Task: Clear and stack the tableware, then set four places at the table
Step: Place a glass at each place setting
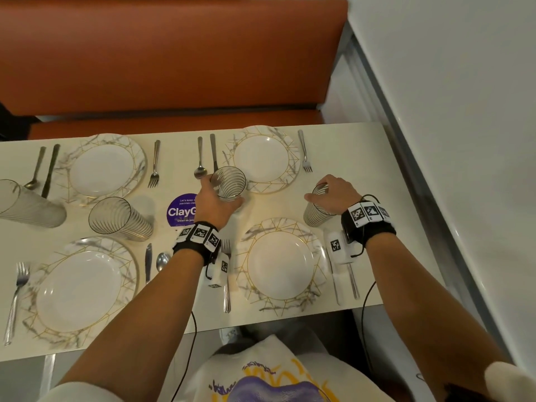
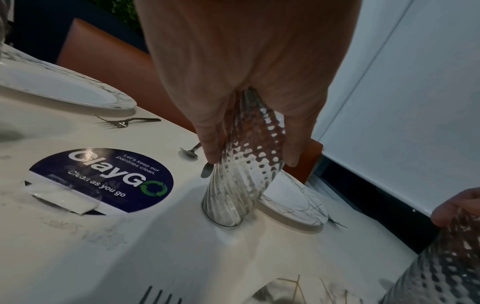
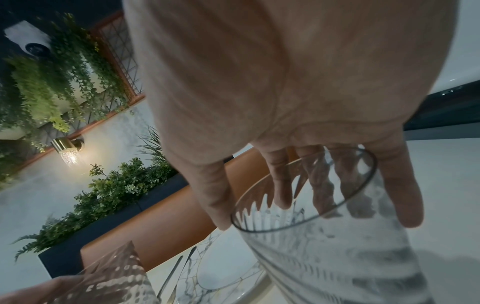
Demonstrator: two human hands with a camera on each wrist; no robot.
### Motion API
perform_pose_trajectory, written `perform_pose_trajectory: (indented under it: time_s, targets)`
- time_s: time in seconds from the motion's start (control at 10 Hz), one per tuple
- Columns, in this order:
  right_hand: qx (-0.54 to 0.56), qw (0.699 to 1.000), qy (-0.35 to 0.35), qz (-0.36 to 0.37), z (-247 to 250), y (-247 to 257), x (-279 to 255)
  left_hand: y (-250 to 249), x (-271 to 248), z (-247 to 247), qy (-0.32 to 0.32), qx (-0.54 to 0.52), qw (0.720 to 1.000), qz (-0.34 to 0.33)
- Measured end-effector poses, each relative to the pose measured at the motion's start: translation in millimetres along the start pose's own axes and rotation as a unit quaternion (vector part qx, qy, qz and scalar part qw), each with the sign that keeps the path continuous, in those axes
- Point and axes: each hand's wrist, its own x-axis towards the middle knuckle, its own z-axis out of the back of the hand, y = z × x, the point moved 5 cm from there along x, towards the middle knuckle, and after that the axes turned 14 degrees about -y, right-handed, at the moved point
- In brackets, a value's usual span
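My left hand [image 1: 216,200] grips 1 ribbed glass [image 1: 229,184] tilted by the far plate's [image 1: 262,158] rim; my right hand [image 1: 333,195] holds another glass [image 1: 314,211] near the counter's [image 1: 385,175] right edge, bare counter between them.

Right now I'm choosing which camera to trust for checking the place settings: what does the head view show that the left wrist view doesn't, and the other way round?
Only the head view shows all four plates, including the near left plate, and two more glasses at the left, such as this glass.

Only the left wrist view shows the whole ClayGo sticker with its "Clean as you go" line, and the left hand's fingers on the ribbed wall of its glass.

Both show the left hand gripping that glass, the right hand on the right glass, and the far right plate.
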Motion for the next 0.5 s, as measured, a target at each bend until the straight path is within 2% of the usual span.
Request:
perform_pose_trajectory:
  time_s: [0.2, 0.4, 0.5]
  targets:
    - [0.000, 1.000, 0.003, -0.006, 2.2, -1.0, -1.9, -0.4, 0.3, 0.8, 0.003, 0.003, 1.000, -0.002]
    - [-0.013, 1.000, 0.011, -0.005, 4.3, -1.1, -5.0, -4.2, -0.6, 4.9, 0.033, 0.013, 0.999, 0.013]
    - [-0.017, 1.000, -0.016, 0.003, 11.4, 1.1, -4.7, -8.0, -5.5, 9.3, 0.036, 0.006, 0.999, 0.007]
